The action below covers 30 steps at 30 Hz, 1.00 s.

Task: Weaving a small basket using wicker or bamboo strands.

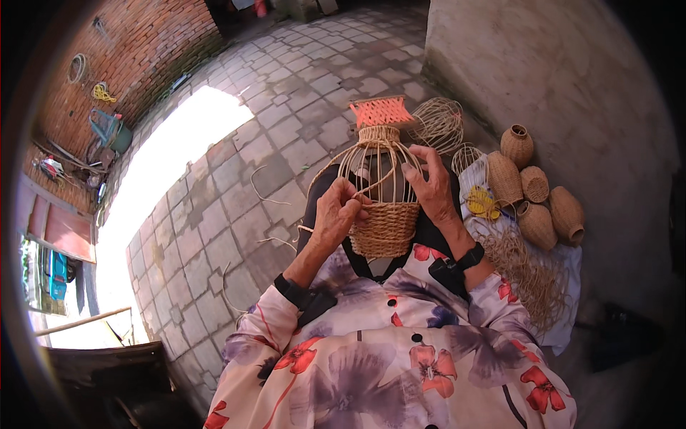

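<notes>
While its middle is open ribs [408, 191], the half-woven vase-shaped basket [384, 227] has a tight collar [379, 134] at its far end and a thick tan band of twisted weave nearest the body. It sits between the dark-clad knees, beside a coral-webbed stool [379, 112]. The left hand [334, 211] has thumb and forefinger pinched together on a twisted strand [384, 180]; the right hand [434, 189] is at the ribs' right side, though whether it grips them I cannot tell. Grey and pinkish paving [286, 129], partly sunlit, stretches toward a brick wall [157, 28]. By the plastered wall [557, 79], woven vases [504, 179] and loose fibre [529, 275] lie about a white cloth [568, 268].
</notes>
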Each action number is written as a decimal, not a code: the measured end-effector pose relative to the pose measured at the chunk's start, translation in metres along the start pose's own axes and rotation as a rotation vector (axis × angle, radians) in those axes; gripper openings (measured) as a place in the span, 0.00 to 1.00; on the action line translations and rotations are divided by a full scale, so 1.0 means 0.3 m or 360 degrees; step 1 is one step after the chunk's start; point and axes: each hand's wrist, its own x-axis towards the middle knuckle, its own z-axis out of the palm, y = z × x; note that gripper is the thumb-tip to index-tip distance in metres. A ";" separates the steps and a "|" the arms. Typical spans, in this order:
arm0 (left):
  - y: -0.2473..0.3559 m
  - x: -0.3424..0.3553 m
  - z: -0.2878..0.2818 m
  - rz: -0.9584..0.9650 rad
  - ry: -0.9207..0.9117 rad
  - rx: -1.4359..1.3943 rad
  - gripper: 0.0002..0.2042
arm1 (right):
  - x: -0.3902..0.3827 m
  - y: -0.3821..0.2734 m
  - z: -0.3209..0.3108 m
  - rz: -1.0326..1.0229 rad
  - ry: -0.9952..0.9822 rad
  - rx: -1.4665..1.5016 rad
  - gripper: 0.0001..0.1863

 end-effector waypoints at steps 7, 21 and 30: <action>0.030 0.010 -0.029 0.0449 0.0245 0.1139 0.03 | 0.003 0.072 0.032 -0.0102 -0.0066 -0.0321 0.24; 0.103 0.132 -0.106 -0.0183 -0.0100 -0.0361 0.07 | 0.007 0.077 0.031 -0.0019 -0.0093 -0.0218 0.25; 0.026 0.182 0.027 0.0935 0.0363 0.1622 0.12 | 0.011 0.084 0.026 0.0001 -0.0104 -0.0187 0.26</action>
